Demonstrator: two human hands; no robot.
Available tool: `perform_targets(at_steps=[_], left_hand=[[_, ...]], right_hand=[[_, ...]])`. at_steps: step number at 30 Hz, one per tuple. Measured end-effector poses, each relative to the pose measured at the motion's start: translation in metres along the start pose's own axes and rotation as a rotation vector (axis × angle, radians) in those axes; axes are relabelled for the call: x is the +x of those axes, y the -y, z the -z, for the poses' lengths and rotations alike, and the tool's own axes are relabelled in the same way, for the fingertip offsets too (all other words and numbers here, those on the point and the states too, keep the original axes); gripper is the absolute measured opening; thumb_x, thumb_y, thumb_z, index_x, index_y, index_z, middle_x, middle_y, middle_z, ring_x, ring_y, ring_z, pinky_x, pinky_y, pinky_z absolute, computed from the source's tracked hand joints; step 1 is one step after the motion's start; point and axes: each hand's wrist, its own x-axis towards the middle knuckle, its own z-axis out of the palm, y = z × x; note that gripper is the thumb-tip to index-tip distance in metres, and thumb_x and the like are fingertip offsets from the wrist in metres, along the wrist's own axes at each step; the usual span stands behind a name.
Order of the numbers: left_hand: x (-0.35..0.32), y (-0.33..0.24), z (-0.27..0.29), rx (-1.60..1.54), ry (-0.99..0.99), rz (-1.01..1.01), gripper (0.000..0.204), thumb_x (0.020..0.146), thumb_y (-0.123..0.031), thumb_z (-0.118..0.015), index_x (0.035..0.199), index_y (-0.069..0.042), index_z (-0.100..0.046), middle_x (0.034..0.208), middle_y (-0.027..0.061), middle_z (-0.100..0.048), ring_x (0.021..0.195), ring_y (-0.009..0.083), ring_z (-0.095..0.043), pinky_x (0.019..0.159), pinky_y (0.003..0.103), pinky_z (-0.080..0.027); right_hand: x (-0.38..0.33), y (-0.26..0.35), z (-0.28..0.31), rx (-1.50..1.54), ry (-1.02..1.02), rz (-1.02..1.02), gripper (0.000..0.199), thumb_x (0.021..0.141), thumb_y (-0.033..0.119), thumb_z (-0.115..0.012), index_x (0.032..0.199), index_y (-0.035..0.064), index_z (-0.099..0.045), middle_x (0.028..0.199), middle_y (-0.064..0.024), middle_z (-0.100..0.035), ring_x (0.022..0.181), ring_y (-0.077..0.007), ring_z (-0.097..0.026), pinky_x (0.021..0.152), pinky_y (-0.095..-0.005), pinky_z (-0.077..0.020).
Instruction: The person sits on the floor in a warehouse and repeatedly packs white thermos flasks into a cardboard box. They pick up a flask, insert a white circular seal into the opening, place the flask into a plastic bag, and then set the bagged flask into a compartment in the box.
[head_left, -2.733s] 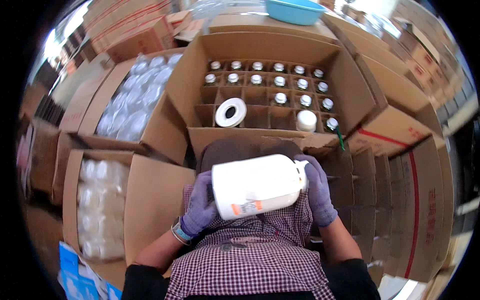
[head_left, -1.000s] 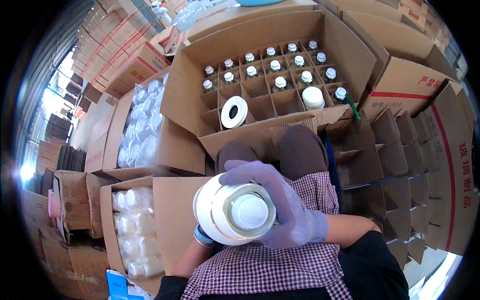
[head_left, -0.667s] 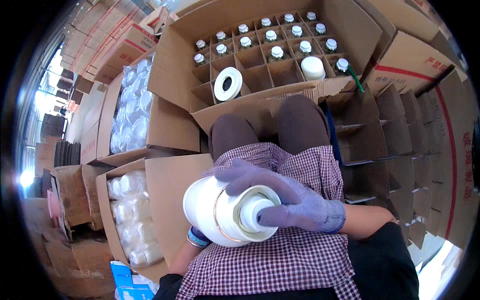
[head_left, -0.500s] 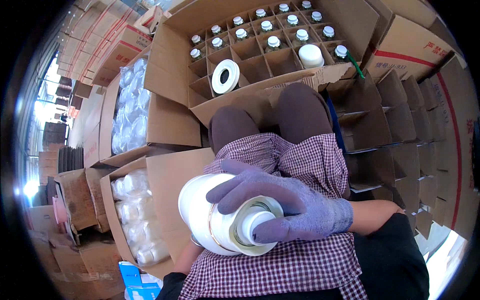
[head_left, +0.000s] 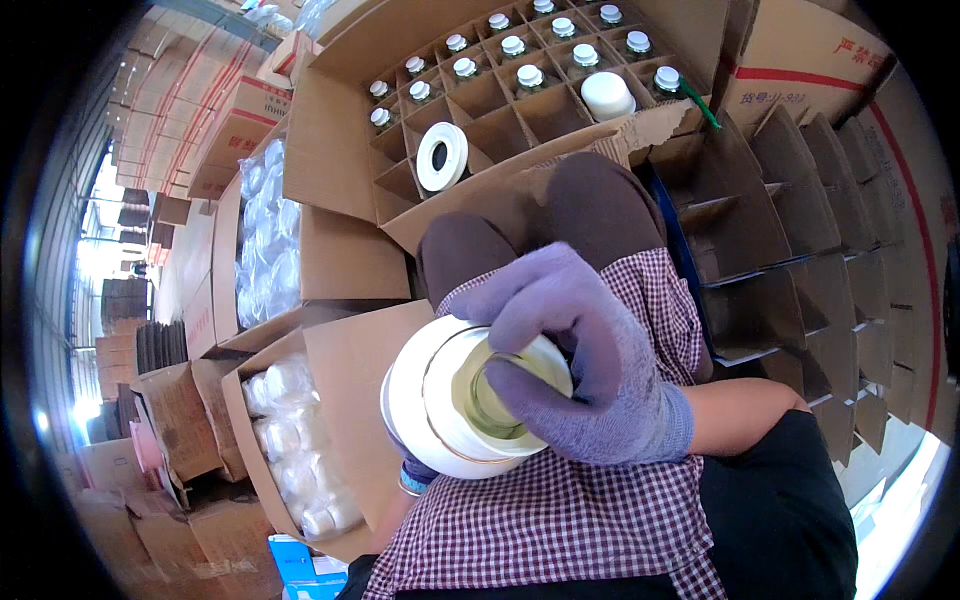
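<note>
Over my lap a white flask [head_left: 418,388] with a thin gold line lies tilted, its wide mouth facing up toward the right. A pale green glass neck [head_left: 486,405] shows inside that mouth. My left hand [head_left: 415,470], in a glove, supports the flask from below left; most of its fingers are hidden behind it. My right hand [head_left: 592,365], in a purple-grey glove, curls over the mouth. Its thumb reaches in against the glass and its index finger bends close to the thumb. Whatever those fingers pinch, if anything, is hidden.
Ahead stands a divided carton [head_left: 330,150] with several white-capped glass bottles, a white ring-shaped part [head_left: 442,158] and a white domed cap [head_left: 608,96]. Cardboard dividers [head_left: 745,235] stand at right. Cartons at left hold plastic-wrapped white parts [head_left: 300,450] and clear wrapped pieces [head_left: 268,245].
The white cap seen in the flask's mouth is no longer visible there, and glass shows instead. My right hand has risen and curled. The flask has shifted slightly right and up.
</note>
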Motion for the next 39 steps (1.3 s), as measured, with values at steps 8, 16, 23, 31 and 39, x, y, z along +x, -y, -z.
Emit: perform_targets(at_steps=[8,16,23,31,39], left_hand=[[-0.007,0.016,0.011,-0.081,0.017,0.044,0.091,0.086,-0.027,-0.081,0.158,-0.012,-0.026,0.157,0.0133,-0.040,0.143,0.0282,-0.042,0.119,0.044,-0.035],[-0.001,0.024,0.013,-0.131,0.043,0.061,0.092,0.086,-0.027,-0.081,0.159,-0.013,-0.026,0.158,0.0131,-0.039,0.144,0.0280,-0.042,0.120,0.044,-0.034],[0.000,0.027,0.017,-0.095,0.085,0.061,0.092,0.087,-0.027,-0.081,0.159,-0.014,-0.026,0.158,0.0128,-0.039,0.144,0.0278,-0.041,0.121,0.044,-0.033],[0.002,0.033,0.018,-0.098,0.101,0.053,0.095,0.083,-0.024,-0.084,0.159,-0.014,-0.028,0.158,0.0133,-0.040,0.145,0.0264,-0.040,0.121,0.043,-0.033],[0.008,0.012,0.013,-0.008,0.094,0.037,0.094,0.084,-0.025,-0.083,0.158,-0.014,-0.028,0.157,0.0139,-0.041,0.144,0.0261,-0.042,0.120,0.042,-0.034]], right_hand=[[-0.005,0.009,0.017,-0.208,0.071,-0.047,0.020,0.082,0.012,-0.081,0.099,0.0109,-0.071,0.103,-0.0103,-0.072,0.098,-0.0253,-0.073,0.082,-0.0360,-0.0612],[-0.006,0.017,0.030,-0.531,0.178,-0.017,0.022,0.082,0.017,-0.082,0.099,0.0124,-0.070,0.104,-0.0101,-0.074,0.092,-0.0259,-0.074,0.076,-0.0358,-0.0630],[-0.011,0.007,0.026,-0.456,0.144,-0.030,0.021,0.080,0.018,-0.083,0.094,0.0125,-0.068,0.103,-0.0085,-0.072,0.089,-0.0248,-0.074,0.075,-0.0338,-0.0628],[-0.002,0.012,0.024,-0.402,0.189,-0.054,0.020,0.075,0.013,-0.085,0.083,0.0112,-0.067,0.100,-0.0085,-0.069,0.090,-0.0233,-0.072,0.075,-0.0323,-0.0623],[0.000,0.015,0.022,-0.520,0.088,-0.035,0.021,0.075,0.013,-0.085,0.084,0.0103,-0.067,0.101,-0.0089,-0.067,0.091,-0.0234,-0.071,0.075,-0.0330,-0.0619]])
